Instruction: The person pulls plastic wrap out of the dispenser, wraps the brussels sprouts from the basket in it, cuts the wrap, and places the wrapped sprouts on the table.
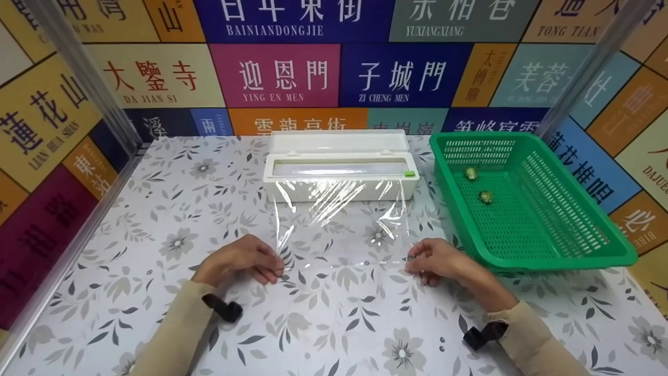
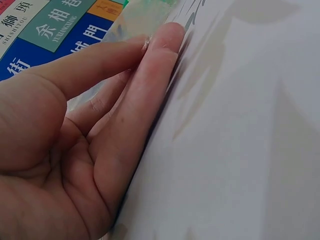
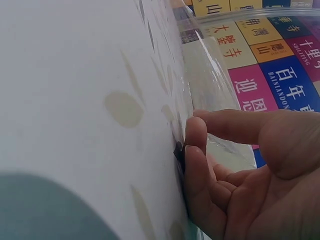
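Note:
A sheet of clear film [image 1: 339,224] stretches from the front of a white dispenser box [image 1: 342,189] towards the person. At its near left corner the left hand [image 1: 245,260] pinches the film between thumb and fingers, low over the table. The right hand [image 1: 438,260] pinches the near right corner in the same way. In the left wrist view the left hand [image 2: 100,110] has thumb and fingertip together on the film edge. The right wrist view shows the right hand [image 3: 240,165] with its thumb against a fingertip, film [image 3: 215,90] rising behind.
To the right stands a green basket [image 1: 563,261] holding two small wrapped pieces, one [image 1: 470,173] behind the other [image 1: 485,197]. The box's lid [image 1: 339,141] is raised, and a green slider [image 1: 409,174] sits at its right end. A flower-patterned cloth [image 1: 177,243] covers the table.

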Motion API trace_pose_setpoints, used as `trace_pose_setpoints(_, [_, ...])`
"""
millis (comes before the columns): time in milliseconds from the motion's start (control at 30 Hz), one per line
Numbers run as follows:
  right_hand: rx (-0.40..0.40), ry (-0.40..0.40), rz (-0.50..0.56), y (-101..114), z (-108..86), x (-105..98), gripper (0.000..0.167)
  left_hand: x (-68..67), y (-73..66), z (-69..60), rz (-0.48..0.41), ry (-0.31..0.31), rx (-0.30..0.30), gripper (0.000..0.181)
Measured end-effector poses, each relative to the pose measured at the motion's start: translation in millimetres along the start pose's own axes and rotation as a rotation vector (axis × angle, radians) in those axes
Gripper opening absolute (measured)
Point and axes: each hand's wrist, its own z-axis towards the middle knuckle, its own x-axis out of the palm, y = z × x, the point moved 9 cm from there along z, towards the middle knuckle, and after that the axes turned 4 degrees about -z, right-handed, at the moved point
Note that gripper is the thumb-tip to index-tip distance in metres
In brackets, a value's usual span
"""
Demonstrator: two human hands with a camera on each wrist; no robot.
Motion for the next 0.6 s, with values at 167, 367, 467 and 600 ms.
trace_pose_setpoints(167, [-0.063, -0.064, -0.085, 15, -10.9, 0, 0.05, 0.3, 0.5, 1.0, -0.012, -0.011, -0.007, 0.022])
trace_pose_setpoints(367, [-0.108, -0.2, -0.269, 38, -33.6, -6, 0.067, 0.7, 1.1, 2.0, -0.012, -0.017, -0.003, 0.023])
trace_pose_setpoints(467, [-0.154, -0.226, -0.276, 52, -46.2, -8, 0.066, 0.6, 1.5, 1.4, -0.007, -0.016, -0.002, 0.024])
trace_pose_setpoints(600, [-0.255, -0.254, -0.212, 73, -65.0, -17, 0.063, 0.4, 1.3, 1.2, -0.007, -0.013, -0.009, 0.026])
